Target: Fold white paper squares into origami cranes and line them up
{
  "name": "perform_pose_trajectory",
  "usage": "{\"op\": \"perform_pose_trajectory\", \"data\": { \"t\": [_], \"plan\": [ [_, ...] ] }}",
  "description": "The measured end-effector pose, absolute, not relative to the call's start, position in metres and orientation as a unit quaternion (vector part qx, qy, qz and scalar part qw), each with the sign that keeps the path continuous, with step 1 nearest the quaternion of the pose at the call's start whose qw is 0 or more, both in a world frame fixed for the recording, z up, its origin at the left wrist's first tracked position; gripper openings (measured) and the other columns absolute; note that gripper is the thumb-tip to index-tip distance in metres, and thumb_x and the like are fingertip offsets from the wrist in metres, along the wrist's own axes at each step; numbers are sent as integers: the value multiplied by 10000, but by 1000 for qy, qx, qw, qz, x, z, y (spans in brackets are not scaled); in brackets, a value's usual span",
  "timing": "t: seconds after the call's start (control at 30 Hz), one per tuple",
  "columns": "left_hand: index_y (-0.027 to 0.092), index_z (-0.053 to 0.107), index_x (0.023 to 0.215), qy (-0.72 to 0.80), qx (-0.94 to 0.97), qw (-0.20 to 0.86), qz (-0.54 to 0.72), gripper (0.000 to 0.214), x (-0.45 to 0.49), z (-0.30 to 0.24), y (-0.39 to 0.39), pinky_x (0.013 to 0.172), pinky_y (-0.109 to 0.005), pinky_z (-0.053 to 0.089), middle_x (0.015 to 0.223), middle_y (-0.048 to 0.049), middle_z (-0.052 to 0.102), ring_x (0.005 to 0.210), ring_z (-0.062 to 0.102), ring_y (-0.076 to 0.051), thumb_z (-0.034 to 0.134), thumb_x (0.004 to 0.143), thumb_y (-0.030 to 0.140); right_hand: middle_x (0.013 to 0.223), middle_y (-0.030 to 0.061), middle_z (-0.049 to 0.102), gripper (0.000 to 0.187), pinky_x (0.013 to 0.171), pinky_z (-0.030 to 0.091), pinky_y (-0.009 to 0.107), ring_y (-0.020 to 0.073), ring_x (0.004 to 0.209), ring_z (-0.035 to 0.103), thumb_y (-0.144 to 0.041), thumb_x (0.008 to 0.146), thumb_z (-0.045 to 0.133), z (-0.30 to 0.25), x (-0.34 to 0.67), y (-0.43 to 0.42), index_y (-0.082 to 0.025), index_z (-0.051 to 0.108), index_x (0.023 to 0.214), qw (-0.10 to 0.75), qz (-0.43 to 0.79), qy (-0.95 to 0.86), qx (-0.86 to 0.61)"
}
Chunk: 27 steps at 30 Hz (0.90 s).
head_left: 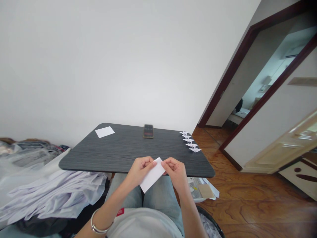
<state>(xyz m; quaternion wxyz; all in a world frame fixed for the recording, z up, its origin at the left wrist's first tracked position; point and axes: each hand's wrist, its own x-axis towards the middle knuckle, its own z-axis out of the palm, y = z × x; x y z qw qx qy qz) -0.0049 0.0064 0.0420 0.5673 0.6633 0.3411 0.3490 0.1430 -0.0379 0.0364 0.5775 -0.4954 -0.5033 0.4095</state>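
Both my hands hold a folded white paper (153, 175) over my lap, just in front of the near edge of the dark table (123, 152). My left hand (140, 170) pinches the paper's upper left side, fingers closed. My right hand (175, 170) pinches its upper right corner, fingers closed. A silver bracelet sits on my left wrist.
On the table lie a white paper sheet (105, 132) at the far left, a phone (148, 131) standing at the far middle, and a row of several small folded paper cranes (190, 141) along the right edge. Crumpled paper and bags (49, 195) pile up at my left. An open doorway (260, 92) is at the right.
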Motion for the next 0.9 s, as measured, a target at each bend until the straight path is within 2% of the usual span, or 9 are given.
{"op": "perform_pose_trajectory", "data": {
  "t": [0.23, 0.4, 0.6, 0.9],
  "plan": [
    [129, 488, 590, 335, 708, 544, 299, 376, -6, 41, 6, 413, -177, 216, 485, 48, 417, 439, 346, -61, 500, 747, 471, 543, -23, 546, 173, 451, 319, 195, 82, 469, 447, -308, 719, 617, 34, 143, -33, -143, 583, 680, 568, 402, -534, -481],
    [127, 500, 587, 344, 711, 546, 280, 403, -4, 42, 4, 406, -182, 187, 478, 48, 410, 434, 327, -61, 489, 740, 499, 482, -47, 483, 210, 420, 267, 193, 70, 424, 392, -315, 711, 621, 32, 142, -33, -152, 531, 614, 563, 406, -529, -488],
    [122, 514, 608, 347, 697, 567, 271, 367, -10, 37, 10, 419, -179, 207, 498, 39, 450, 451, 360, -67, 537, 712, 473, 465, -52, 464, 236, 414, 255, 195, 67, 416, 372, -323, 719, 609, 30, 146, -32, -157, 501, 589, 587, 390, -511, -493],
    [120, 524, 618, 317, 703, 569, 285, 345, -23, 34, 19, 438, -188, 217, 477, 51, 404, 452, 329, -63, 516, 747, 439, 450, -41, 478, 286, 378, 241, 188, 62, 398, 368, -379, 676, 637, 26, 153, -27, -155, 497, 565, 633, 354, -465, -507]
  ]
}}
